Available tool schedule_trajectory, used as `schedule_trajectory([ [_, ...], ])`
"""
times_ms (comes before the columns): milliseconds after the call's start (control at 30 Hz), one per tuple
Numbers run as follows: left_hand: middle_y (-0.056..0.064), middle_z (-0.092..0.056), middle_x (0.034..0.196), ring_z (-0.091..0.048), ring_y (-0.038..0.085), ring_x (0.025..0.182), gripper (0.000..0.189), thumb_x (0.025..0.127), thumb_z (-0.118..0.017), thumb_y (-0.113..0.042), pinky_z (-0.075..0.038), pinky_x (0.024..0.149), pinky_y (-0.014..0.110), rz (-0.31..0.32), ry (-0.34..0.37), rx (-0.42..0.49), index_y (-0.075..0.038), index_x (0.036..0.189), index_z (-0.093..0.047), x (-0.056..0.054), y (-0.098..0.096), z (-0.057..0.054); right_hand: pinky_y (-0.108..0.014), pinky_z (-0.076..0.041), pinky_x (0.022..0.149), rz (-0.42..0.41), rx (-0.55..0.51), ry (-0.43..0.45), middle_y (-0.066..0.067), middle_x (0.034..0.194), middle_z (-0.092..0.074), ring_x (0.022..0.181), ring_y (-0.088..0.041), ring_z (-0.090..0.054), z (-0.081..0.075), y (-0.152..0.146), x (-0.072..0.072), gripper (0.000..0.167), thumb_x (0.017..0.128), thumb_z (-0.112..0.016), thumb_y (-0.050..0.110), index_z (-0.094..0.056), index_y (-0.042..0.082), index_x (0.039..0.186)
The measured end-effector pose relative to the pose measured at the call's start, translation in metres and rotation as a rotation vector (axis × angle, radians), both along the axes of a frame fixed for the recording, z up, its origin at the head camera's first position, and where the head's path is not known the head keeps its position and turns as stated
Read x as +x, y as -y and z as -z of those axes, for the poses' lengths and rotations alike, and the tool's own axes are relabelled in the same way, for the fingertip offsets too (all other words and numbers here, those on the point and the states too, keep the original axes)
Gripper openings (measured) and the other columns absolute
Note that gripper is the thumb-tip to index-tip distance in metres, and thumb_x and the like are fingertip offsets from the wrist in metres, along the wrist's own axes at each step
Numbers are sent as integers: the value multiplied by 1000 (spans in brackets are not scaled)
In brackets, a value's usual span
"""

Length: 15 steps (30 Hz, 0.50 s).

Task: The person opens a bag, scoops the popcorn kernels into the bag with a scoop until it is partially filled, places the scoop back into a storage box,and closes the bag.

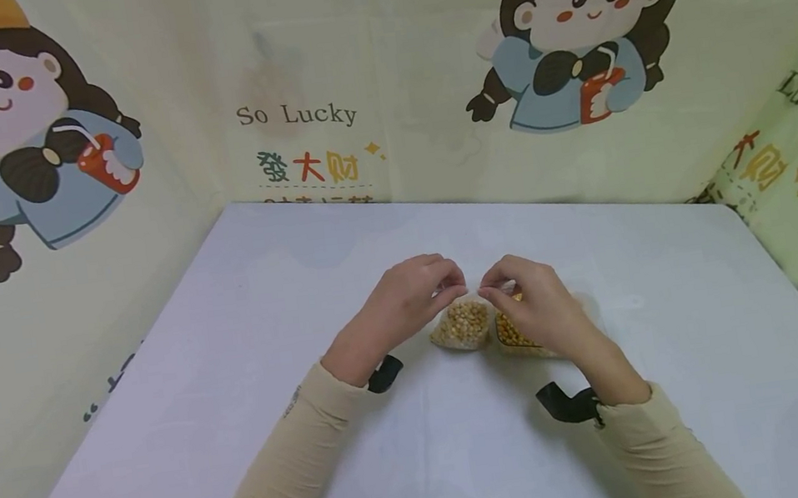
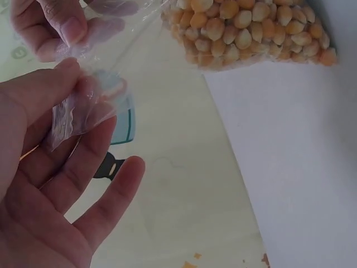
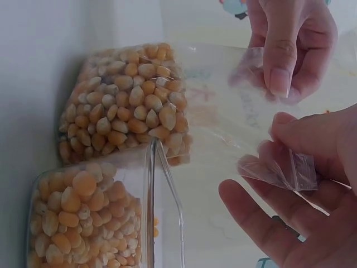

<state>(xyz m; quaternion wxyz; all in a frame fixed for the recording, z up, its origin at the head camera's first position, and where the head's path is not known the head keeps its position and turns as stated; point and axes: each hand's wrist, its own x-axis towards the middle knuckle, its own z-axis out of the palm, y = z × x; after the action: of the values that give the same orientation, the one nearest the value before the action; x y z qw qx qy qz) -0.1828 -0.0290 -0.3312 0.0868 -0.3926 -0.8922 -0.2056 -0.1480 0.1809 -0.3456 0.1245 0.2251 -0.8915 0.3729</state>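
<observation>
A clear plastic zip bag (image 1: 471, 299) stands on the table, its lower part filled with yellow-orange corn kernels (image 3: 125, 103). My left hand (image 1: 413, 296) pinches one side of the bag's thin upper edge between thumb and fingers. On the opposite side, my right hand (image 1: 539, 306) pinches the other upper corner, and its remaining fingers spread loosely in the right wrist view. Both hands hold the film above the kernels, their fingertips close together. Just right of the bag is a clear box (image 3: 149, 218) holding more corn kernels (image 3: 83, 218); my right hand partly hides it in the head view.
A white-covered table (image 1: 284, 298) lies under everything. Printed curtains (image 1: 421, 69) with cartoon figures hang behind and along both sides. Dark wrist-camera mounts (image 1: 569, 405) jut out below the wrists, close over the table.
</observation>
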Motion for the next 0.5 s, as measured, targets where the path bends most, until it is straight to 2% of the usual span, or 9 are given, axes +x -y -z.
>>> schedule_trajectory([
  [133, -3, -69, 89, -61, 8, 79, 9, 95, -67, -22, -52, 71, 22, 11, -35, 7, -13, 95, -70, 0, -2, 1, -34, -56, 72, -4, -2, -11, -6, 87, -70, 80, -17, -66, 1, 1, 0, 4, 90, -70, 5, -67, 4, 89],
  [367, -3, -69, 89, -60, 9, 80, 11, 96, -66, -22, -52, 71, 23, 28, -73, 12, -13, 95, -71, 2, -2, 2, -38, -57, 78, -45, -15, 44, -6, 95, -71, 89, -19, -68, 1, 2, -1, 6, 93, -69, 8, -68, 4, 97],
  [500, -4, -69, 88, -60, 9, 79, 10, 96, -66, -22, -51, 70, 23, 36, -85, 18, -14, 94, -71, 2, -2, 1, -38, -57, 78, -59, -17, 16, -5, 92, -70, 88, -18, -68, 2, 3, -1, 2, 94, -66, 6, -67, 4, 95],
])
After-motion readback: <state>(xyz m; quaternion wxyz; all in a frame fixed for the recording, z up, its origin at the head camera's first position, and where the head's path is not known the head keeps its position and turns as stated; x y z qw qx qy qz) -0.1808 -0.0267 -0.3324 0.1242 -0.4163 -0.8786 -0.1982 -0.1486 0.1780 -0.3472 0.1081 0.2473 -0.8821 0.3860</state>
